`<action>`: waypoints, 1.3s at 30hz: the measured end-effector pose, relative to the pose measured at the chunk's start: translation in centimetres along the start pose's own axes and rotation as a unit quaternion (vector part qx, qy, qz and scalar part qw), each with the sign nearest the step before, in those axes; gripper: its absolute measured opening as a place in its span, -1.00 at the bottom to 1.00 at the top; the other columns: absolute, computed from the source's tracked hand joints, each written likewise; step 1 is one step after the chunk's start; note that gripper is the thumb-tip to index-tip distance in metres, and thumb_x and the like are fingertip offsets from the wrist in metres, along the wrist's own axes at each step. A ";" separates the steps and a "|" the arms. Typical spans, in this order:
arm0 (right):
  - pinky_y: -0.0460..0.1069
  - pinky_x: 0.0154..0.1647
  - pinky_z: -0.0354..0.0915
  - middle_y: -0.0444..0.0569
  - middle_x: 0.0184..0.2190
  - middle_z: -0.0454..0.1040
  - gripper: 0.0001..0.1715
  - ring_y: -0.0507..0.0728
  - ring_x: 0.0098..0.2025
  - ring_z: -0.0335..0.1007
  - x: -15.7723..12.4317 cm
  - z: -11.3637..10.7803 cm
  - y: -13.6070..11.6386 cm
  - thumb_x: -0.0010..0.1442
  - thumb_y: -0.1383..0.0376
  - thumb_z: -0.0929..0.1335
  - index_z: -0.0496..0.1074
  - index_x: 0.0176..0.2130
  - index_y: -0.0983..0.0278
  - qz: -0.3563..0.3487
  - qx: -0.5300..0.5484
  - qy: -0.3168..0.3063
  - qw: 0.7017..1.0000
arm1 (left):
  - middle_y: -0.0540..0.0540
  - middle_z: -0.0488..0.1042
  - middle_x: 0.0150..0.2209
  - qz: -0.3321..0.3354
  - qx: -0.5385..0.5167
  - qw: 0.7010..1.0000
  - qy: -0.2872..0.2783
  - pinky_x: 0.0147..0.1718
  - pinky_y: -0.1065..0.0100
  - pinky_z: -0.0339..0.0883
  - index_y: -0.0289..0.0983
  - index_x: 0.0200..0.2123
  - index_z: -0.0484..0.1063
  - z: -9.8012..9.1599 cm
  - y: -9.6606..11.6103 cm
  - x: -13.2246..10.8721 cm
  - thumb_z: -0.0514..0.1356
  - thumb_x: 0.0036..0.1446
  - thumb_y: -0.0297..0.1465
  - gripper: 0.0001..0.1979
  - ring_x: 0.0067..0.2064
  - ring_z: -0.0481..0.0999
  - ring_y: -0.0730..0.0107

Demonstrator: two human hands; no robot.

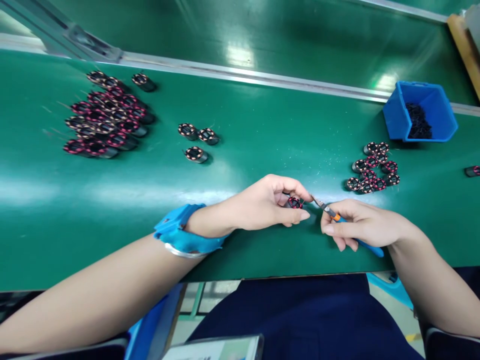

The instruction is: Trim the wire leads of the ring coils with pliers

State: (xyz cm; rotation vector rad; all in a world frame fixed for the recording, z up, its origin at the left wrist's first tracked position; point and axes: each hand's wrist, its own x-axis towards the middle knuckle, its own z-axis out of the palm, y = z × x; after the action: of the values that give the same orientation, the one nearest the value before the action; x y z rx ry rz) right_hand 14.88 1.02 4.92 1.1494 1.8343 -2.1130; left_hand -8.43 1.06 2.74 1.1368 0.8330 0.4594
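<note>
My left hand is closed around a small motor stator with a black body and red windings, its wound end facing up. In my right hand is a pair of cutting pliers with blue and orange handles. The pliers' tip points left and lies close to my left fingertips and the stator; whether it touches a wire I cannot tell. A blue wrist strap wraps my left wrist.
A large cluster of stators stands at the left, with three stators nearer the middle. Another group stands at the right, below a blue bin holding dark pieces. A metal rail crosses behind the green table.
</note>
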 end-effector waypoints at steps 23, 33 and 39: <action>-0.20 -0.57 0.20 -0.12 -0.56 0.41 -0.67 -0.11 -0.61 0.28 0.0 0.0 -0.1 0.23 0.12 0.29 0.29 -0.32 0.37 0.028 -0.001 -0.016 0.999 | -0.12 0.47 -0.44 -0.040 0.028 0.998 -0.025 -0.45 0.40 0.36 -0.46 -0.10 0.40 -0.1 0.4 -0.2 0.33 -0.05 -0.30 -0.53 -0.48 0.43 0.49; -0.21 -0.57 0.18 -0.13 -0.56 0.40 -0.69 -0.12 -0.62 0.24 0.0 0.1 -0.3 0.27 0.16 0.26 0.29 -0.34 0.37 0.026 -0.030 -0.014 0.999 | -0.14 0.47 -0.42 -0.048 0.035 0.998 -0.029 -0.43 0.35 0.37 -0.47 -0.09 0.39 0.0 0.6 -0.2 0.33 -0.05 -0.29 -0.51 -0.46 0.43 0.46; -0.21 -0.58 0.17 -0.12 -0.57 0.40 -0.67 -0.12 -0.62 0.24 -0.2 0.0 -0.4 0.28 0.14 0.24 0.27 -0.37 0.37 0.020 -0.052 -0.011 0.998 | -0.15 0.47 -0.38 -0.041 0.031 0.998 -0.031 -0.43 0.37 0.36 -0.46 -0.10 0.40 0.1 0.6 -0.2 0.33 -0.06 -0.29 -0.52 -0.45 0.43 0.47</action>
State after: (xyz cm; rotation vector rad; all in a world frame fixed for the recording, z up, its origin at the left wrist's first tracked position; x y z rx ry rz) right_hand 14.80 1.02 5.31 1.1257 1.8714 -1.9750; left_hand -8.42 1.07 3.33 1.1633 0.8407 0.3312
